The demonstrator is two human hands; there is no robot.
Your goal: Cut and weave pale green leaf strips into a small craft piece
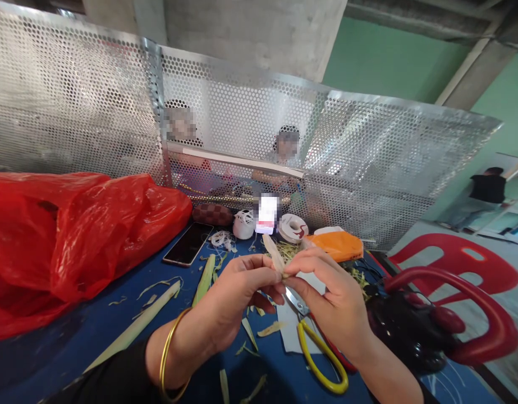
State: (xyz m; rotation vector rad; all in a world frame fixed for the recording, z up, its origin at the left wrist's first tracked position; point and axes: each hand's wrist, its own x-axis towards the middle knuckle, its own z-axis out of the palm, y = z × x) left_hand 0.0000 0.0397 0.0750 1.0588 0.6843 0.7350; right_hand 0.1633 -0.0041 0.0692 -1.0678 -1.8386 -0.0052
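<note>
A pale corn husk strip point(274, 253) stands up between my two hands over the blue table. My left hand point(246, 286), with a gold bangle at the wrist, pinches its lower end between thumb and fingers. From the other side, my right hand point(330, 292) pinches the same end, fingertips meeting the left ones. Below the right hand lie scissors point(321, 359) with one yellow and one red handle, partly hidden, on a white sheet point(290, 334). Husk scraps point(272, 329) are scattered under the hands, and a longer green husk point(134, 325) lies to the left.
A red plastic bag point(82, 241) fills the left. Behind the hands are a dark phone point(188, 244), a lit phone point(266, 213), white string point(243, 224), a spool point(293, 227) and an orange packet point(337, 244). A black kettle point(410, 325) stands right. Perforated metal panels point(242, 101) separate people beyond.
</note>
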